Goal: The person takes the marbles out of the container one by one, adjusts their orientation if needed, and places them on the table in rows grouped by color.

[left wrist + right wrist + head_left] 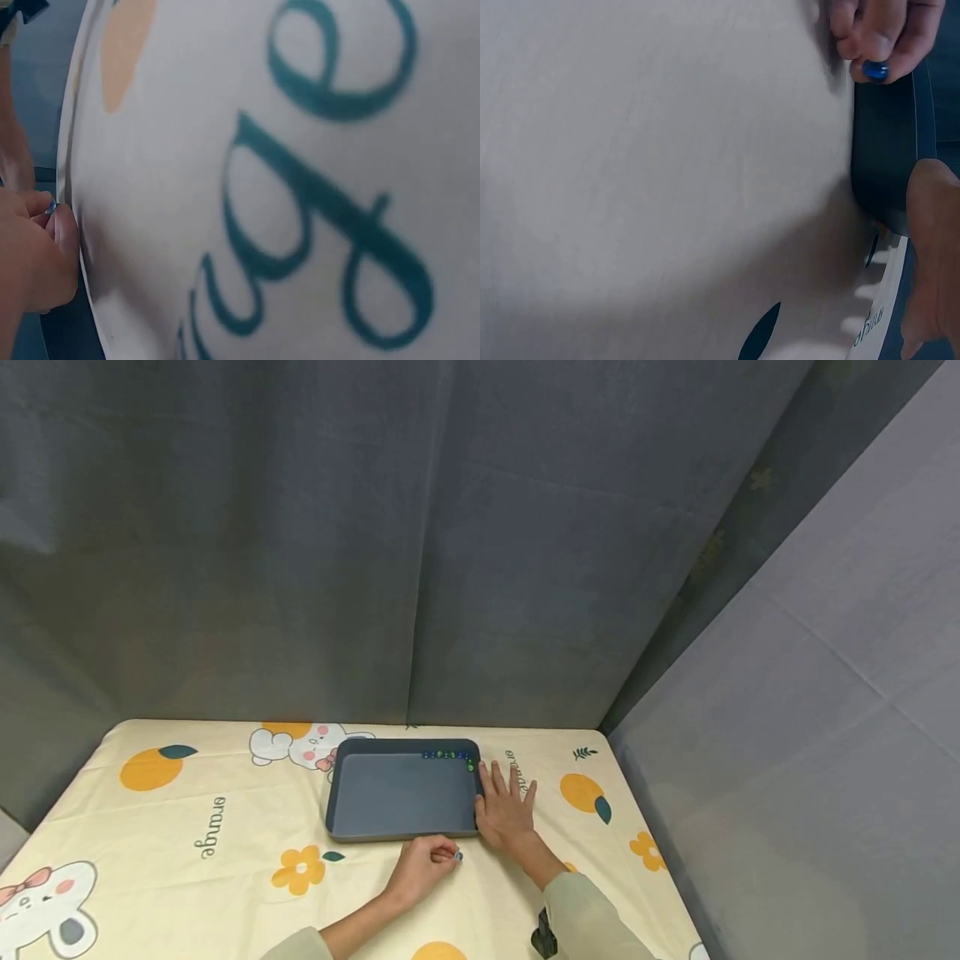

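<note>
My left hand (pixel 423 867) pinches a blue glass marble (pixel 875 71) between thumb and fingertip, just in front of the near rim of a dark grey rectangular tray (pixel 405 797). Beside the tray's right end lies my right hand (pixel 506 814), its fingers straight and spread, with the thumb side touching the rim. Several blue and green marbles (pixel 439 754) form a row along the tray's far wall at the right. Green marbles (pixel 470 767) sit below the row's end, near the right wall. In the left wrist view the pinched marble is mostly hidden by fingers.
A cream tablecloth (pixel 255 827) printed with oranges, flowers, rabbits and lettering covers the table. Grey curtain (pixel 300 568) hangs behind the table, and a paler grey panel (pixel 825 735) slants along the right side. A black strap or clip (pixel 543 937) shows by the right sleeve.
</note>
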The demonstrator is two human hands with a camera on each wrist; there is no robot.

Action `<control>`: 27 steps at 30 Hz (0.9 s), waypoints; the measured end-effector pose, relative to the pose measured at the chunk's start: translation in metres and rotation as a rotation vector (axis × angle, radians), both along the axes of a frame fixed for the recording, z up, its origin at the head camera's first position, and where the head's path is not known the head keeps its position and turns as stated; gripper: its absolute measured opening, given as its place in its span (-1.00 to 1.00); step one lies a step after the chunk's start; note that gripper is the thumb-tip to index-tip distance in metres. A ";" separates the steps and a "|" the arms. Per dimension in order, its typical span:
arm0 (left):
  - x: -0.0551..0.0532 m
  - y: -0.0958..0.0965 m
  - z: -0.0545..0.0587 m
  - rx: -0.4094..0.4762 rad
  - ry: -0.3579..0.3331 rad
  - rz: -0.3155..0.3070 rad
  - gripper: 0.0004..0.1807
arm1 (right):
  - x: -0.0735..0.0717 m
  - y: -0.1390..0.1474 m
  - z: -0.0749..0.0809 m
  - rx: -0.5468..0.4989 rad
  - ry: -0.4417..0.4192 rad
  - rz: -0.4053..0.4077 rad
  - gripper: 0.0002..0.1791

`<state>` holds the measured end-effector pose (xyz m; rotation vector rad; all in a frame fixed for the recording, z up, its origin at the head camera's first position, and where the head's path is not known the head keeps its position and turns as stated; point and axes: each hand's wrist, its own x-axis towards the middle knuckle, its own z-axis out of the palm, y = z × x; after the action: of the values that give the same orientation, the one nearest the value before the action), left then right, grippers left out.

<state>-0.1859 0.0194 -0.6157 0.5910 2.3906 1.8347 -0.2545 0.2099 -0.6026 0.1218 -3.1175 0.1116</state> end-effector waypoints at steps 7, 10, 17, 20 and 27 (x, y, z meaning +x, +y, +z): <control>-0.003 0.002 -0.008 -0.044 0.031 0.026 -0.91 | 0.001 -0.001 0.004 0.009 -0.022 -0.005 -0.35; -0.004 0.003 -0.008 -0.070 0.041 0.032 -0.89 | 0.001 0.000 0.003 0.009 -0.019 0.000 -0.34; -0.003 0.004 -0.006 -0.121 0.085 0.037 -0.90 | 0.000 0.001 0.000 0.008 -0.017 0.001 -0.34; -0.003 0.004 -0.007 -0.147 0.122 0.046 -0.90 | -0.001 0.000 0.001 0.007 -0.018 0.001 -0.34; -0.002 0.005 -0.008 -0.194 0.167 0.032 -0.87 | -0.001 0.001 0.001 0.033 -0.030 0.001 -0.34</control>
<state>-0.1875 0.0246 -0.6236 0.7148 2.6599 1.5962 -0.2557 0.2113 -0.6012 0.1234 -3.1504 0.0631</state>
